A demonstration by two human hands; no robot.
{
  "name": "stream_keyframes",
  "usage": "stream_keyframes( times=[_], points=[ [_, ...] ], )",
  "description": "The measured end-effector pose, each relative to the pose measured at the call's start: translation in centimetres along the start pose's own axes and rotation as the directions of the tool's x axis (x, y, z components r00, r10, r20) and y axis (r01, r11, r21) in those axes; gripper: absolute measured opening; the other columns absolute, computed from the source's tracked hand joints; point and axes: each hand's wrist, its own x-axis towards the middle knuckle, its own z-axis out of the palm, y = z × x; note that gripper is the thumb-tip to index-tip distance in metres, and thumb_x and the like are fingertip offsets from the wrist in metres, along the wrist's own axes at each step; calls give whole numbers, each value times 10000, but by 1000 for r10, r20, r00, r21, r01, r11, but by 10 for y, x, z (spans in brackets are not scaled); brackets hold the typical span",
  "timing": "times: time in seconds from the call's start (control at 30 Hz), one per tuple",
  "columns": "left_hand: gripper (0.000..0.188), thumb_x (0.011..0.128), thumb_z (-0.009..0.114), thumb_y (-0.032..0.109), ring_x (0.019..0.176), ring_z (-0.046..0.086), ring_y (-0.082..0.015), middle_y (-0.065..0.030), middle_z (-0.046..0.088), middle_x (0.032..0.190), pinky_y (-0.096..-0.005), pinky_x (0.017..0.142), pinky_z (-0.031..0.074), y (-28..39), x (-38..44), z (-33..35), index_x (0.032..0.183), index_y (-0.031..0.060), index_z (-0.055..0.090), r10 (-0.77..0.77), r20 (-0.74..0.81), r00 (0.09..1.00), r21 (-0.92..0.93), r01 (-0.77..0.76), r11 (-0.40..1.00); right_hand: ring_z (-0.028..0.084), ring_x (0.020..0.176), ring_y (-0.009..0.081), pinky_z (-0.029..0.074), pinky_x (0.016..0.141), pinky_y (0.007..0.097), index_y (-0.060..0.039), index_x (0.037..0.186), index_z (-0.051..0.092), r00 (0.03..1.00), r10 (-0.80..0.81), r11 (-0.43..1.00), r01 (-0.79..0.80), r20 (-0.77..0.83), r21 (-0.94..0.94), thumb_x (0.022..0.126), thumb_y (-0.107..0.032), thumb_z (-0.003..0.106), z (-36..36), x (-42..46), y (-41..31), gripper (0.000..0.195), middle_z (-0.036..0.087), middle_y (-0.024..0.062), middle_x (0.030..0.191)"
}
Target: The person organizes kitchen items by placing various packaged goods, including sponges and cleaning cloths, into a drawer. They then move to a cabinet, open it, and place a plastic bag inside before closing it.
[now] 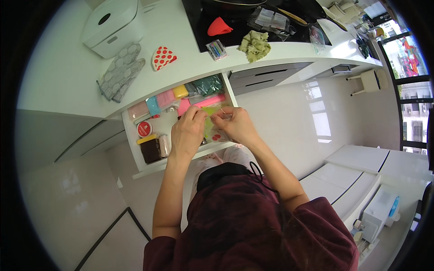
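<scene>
Over an open white drawer, my left hand and my right hand are close together with fingertips pinched. Between them is the upper part of a clear plastic bag, which hangs below my right fingers and shows red dots. My hands partly cover the bag and the yellow-green thing behind it. To the left inside the drawer are a round red-lidded tub, a dark brown block with a yellow edge and a small pale roll. Folded colourful packs, one of them yellow, line the drawer's back.
On the white counter lie grey oven mitts, a red-dotted cloth piece, a pack of batteries and a crumpled green cloth. A red silicone holder and clear packaging rest on the black cooktop.
</scene>
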Motion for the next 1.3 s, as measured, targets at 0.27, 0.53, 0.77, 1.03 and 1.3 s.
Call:
stream_keyframes(
  times=[0.27, 0.53, 0.77, 1.03, 1.3],
  points=[
    [102, 803, 686, 71, 727, 634, -236, -45, 582, 928, -341, 610, 528, -3, -2, 2, 851, 55, 598, 70, -114, 991, -109, -82, 991, 513, 567, 44, 411, 496, 223, -2, 897, 742, 968, 192, 955, -222, 161, 195, 841, -206, 679, -19, 8, 0, 221, 634, 2, 672],
    [141, 753, 699, 27, 751, 636, -251, -63, 598, 932, -348, 616, 525, -8, -3, 3, 852, 55, 602, 236, -75, 969, -78, -242, 967, 624, 589, 135, 490, 562, 284, 19, 850, 717, 992, 70, 992, -58, -109, 110, 816, -159, 685, 0, -2, -5, 184, 682, 95, 672],
    [136, 796, 688, 73, 762, 631, -292, -91, 584, 921, -384, 599, 518, -6, -12, 18, 875, 59, 578, -13, -11, 1000, -78, 12, 997, 649, 579, 251, 498, 560, 325, -4, 806, 700, 956, -202, 975, 176, -211, -135, 804, -202, 718, 7, -5, 0, 199, 678, 142, 694],
    [116, 840, 618, 98, 841, 602, -291, -80, 534, 970, -406, 654, 513, 29, -30, 53, 923, 74, 540, -136, 129, 982, -235, 164, 958, 573, 567, 100, 455, 527, 276, 22, 819, 698, 993, 89, 993, -95, -74, -74, 847, -200, 707, -25, -19, 26, 224, 672, 84, 667],
    [173, 805, 621, 138, 896, 602, -259, -71, 571, 964, -368, 686, 505, 27, -51, 51, 945, 62, 551, 288, 47, 956, -377, -250, 892, 502, 553, 67, 412, 515, 239, 40, 818, 694, 978, 199, 978, -202, -56, -42, 874, -178, 691, -41, -24, 50, 225, 636, 36, 644]
  ],
)
